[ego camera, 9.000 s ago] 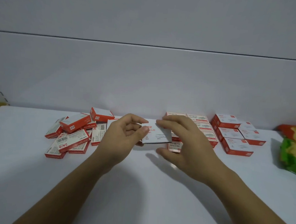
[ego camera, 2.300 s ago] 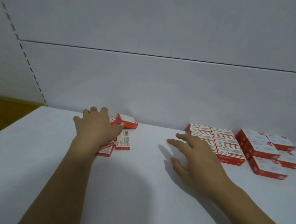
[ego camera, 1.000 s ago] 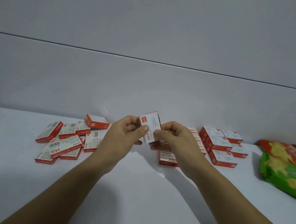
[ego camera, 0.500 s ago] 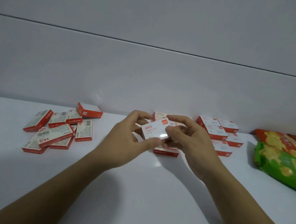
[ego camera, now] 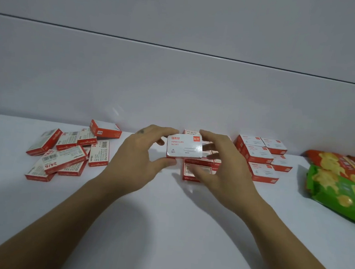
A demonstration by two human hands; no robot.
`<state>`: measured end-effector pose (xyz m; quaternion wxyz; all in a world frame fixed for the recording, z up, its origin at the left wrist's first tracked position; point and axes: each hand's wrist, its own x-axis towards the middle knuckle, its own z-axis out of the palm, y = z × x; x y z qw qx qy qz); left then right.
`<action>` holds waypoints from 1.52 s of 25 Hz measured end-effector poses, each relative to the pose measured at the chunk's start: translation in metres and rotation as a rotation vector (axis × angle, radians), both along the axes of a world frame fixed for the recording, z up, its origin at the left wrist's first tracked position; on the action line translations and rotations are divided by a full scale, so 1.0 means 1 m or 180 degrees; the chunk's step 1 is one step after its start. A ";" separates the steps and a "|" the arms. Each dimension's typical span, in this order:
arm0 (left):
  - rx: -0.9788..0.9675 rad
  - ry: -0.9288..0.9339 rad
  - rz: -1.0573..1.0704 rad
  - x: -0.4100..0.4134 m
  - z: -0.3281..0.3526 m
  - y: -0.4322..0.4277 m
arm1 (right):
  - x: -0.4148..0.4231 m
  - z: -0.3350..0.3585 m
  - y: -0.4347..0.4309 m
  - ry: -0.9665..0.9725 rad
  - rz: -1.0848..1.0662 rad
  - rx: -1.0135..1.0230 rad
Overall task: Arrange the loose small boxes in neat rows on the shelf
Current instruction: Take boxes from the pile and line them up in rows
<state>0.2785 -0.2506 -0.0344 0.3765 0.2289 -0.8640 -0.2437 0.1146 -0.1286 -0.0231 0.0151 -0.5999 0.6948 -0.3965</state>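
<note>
A white paper clip box (ego camera: 184, 146) is held up just above the shelf (ego camera: 166, 228), printed face to the camera. The left hand (ego camera: 141, 153) has its grip pinched on the box's left edge, thumb underneath. The right hand (ego camera: 222, 169) has its grip clamped on the right edge. Loose boxes (ego camera: 66, 154) lie jumbled at the left. Neat rows (ego camera: 261, 159) sit to the right, near snack bags (ego camera: 341, 183).

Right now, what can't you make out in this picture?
Head view only:
- Middle rows of boxes: mostly behind the held box and right hand.
- Snack bags: cut off by the right edge.
- Held box's small print: blurred.
- Lower boxes in the left pile: covered by upper ones.
</note>
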 end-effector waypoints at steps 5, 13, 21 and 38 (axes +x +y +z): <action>-0.0709 -0.0075 0.0165 -0.003 -0.002 0.006 | 0.003 0.010 0.001 0.1375 -0.0106 -0.0350; -0.0924 -0.0435 0.0315 -0.018 -0.005 0.018 | -0.015 0.029 0.008 0.1997 -0.0136 0.0170; -0.1637 -0.1206 0.0186 -0.042 0.001 0.030 | -0.158 0.040 0.051 0.1287 -0.1331 0.1205; -0.1293 -0.1485 0.0111 -0.091 -0.006 0.055 | -0.206 -0.007 0.057 0.0959 -0.1380 0.1320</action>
